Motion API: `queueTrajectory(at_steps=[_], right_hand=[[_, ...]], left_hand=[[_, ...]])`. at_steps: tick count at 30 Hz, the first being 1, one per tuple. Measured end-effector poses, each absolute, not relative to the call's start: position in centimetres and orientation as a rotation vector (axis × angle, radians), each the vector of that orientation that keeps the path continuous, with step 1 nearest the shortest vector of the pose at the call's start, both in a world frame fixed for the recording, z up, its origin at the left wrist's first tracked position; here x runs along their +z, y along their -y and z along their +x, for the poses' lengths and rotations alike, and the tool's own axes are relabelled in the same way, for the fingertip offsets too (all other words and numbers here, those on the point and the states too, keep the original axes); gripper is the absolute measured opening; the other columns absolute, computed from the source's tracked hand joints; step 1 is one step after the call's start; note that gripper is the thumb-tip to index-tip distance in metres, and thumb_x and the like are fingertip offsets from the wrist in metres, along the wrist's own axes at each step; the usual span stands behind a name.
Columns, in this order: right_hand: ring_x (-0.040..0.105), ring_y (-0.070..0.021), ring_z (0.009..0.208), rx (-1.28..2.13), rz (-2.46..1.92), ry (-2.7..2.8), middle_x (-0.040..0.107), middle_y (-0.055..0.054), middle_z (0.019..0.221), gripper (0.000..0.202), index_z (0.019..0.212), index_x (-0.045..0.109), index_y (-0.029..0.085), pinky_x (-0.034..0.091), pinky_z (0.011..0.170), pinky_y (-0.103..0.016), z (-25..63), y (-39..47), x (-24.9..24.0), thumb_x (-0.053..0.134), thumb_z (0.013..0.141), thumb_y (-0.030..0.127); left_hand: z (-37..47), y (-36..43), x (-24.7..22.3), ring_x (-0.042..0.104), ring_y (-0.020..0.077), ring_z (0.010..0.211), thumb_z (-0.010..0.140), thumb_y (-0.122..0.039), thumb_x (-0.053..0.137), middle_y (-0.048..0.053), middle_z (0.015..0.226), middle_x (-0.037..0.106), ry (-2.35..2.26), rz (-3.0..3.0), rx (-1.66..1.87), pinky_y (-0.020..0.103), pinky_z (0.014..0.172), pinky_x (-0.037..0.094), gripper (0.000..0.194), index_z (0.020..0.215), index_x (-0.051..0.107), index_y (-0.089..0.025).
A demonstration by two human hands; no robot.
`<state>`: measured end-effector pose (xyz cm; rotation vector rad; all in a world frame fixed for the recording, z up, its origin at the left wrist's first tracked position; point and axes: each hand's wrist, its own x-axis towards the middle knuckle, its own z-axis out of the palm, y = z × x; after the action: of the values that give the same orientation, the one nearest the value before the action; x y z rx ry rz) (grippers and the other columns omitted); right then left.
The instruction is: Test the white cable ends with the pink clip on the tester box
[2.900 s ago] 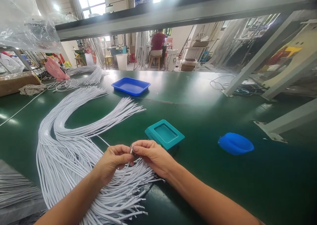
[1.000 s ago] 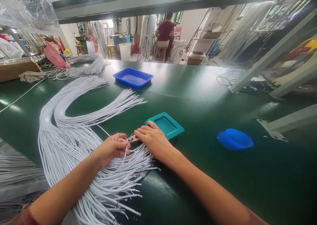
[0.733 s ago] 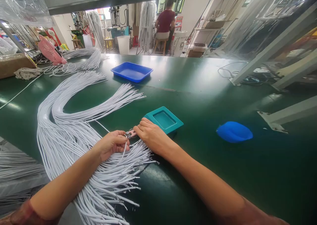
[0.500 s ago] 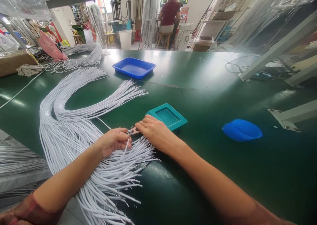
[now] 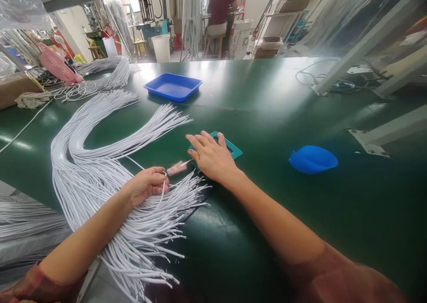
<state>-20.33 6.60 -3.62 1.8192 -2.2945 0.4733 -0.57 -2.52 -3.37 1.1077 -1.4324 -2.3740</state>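
Our right fingers (image 5: 203, 141) have just spread wide, with the green box (image 5: 236, 151) behind them, so the squeeze seems over. We can't tell if they touch the pink tool (image 5: 177, 168), just beside our left fingers (image 5: 156, 171), which pinch one wire (image 5: 163, 195).

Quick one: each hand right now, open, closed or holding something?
Left hand: closed, pinching a white cable near its end.
Right hand: open, fingers spread over the teal tray; whether it touches can't be told.
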Motion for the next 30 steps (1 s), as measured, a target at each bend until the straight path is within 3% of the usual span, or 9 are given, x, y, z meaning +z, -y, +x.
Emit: queueTrajectory(at_steps=[6,12,15,17,20,22,25,27,30], right_hand=[[0.031,-0.0273,0.125,0.634,1.866,2.289,0.049,-0.003,0.127,0.043,0.13,0.036,0.025,0.016,0.101,-0.056,-20.5,-6.9,-3.1,0.029,0.09,0.04],[0.036,-0.0263,0.122,1.013,1.857,2.145,0.052,-0.006,0.123,0.038,0.123,0.045,0.021,0.026,0.1,-0.049,-20.9,-8.2,-1.7,0.034,0.09,0.035],[0.041,-0.0244,0.116,1.201,1.752,1.964,0.055,-0.007,0.117,0.033,0.117,0.05,0.021,0.032,0.098,-0.044,-21.8,-9.3,-1.5,0.037,0.089,0.031],[0.042,-0.0238,0.114,1.247,1.672,1.879,0.055,-0.007,0.116,0.031,0.116,0.051,0.02,0.032,0.099,-0.043,-22.7,-9.9,-1.8,0.04,0.087,0.028],[0.043,-0.0233,0.112,1.288,1.559,1.82,0.055,-0.007,0.115,0.03,0.114,0.052,0.021,0.034,0.098,-0.042,-24.6,-10.6,-2.8,0.042,0.086,0.026],[0.045,-0.0233,0.109,1.324,1.466,1.841,0.056,-0.008,0.112,0.028,0.111,0.053,0.021,0.037,0.095,-0.042,-26.0,-10.8,-3.8,0.041,0.086,0.025],[0.048,-0.0239,0.103,1.364,1.352,1.916,0.059,-0.008,0.106,0.028,0.108,0.055,0.021,0.04,0.089,-0.042,-27.8,-10.7,-5.4,0.039,0.086,0.029],[0.049,-0.0241,0.101,1.4,1.292,2.001,0.06,-0.009,0.103,0.029,0.105,0.056,0.021,0.041,0.087,-0.043,-28.6,-10.5,-6.3,0.038,0.086,0.031],[0.051,-0.0234,0.099,1.511,1.185,2.168,0.061,-0.008,0.103,0.031,0.104,0.057,0.02,0.042,0.085,-0.041,-29.3,-10.4,-7.0,0.036,0.086,0.035]], left_hand=[[0.5,2.3,-1.9,0.059,0.0105,0.061,0.07,-0.012,0.065,0.003,0.073,0.059,1.49,1.063,-2.29,0.019,0.054,0.047,0.036,0.103,0.051,-0.015],[1.4,2.4,-0.2,0.059,0.0115,0.067,0.074,-0.026,0.062,0.003,0.078,0.059,1.819,0.925,-2.179,0.021,0.06,0.046,0.019,0.09,0.058,-0.017],[0.4,4.9,0.0,0.057,0.0197,0.094,0.078,-0.035,0.054,0.008,0.104,0.059,2.404,0.9,-1.522,0.03,0.078,0.047,0.035,0.11,0.053,-0.02],[-1.0,7.9,-0.2,0.044,0.0227,0.114,0.076,-0.037,0.053,0.008,0.125,0.048,2.716,1.009,-0.612,0.034,0.091,0.04,0.052,0.124,0.043,-0.023],[-3.8,13.0,-0.9,0.017,0.0342,0.13,0.062,-0.033,0.065,0.015,0.141,0.027,2.72,1.149,-0.299,0.046,0.103,0.019,0.081,0.133,0.032,-0.016],[-5.6,16.0,-1.3,0.016,0.0368,0.129,0.057,-0.032,0.069,0.017,0.141,0.026,2.742,1.242,-0.224,0.047,0.103,0.019,0.088,0.133,0.031,-0.014],[-7.9,19.1,-1.6,0.033,0.0338,0.123,0.063,-0.033,0.068,0.019,0.133,0.038,2.769,1.397,-0.182,0.044,0.097,0.031,0.079,0.131,0.034,-0.012],[-9.3,20.2,-1.7,0.046,0.0282,0.111,0.074,-0.033,0.061,0.015,0.124,0.048,2.77,1.507,-0.171,0.045,0.089,0.039,0.057,0.124,0.042,-0.015],[-10.8,20.9,-1.7,0.054,0.0218,0.098,0.082,-0.031,0.052,0.009,0.112,0.054,2.747,1.647,-0.183,0.043,0.081,0.045,0.032,0.111,0.052,-0.016]])
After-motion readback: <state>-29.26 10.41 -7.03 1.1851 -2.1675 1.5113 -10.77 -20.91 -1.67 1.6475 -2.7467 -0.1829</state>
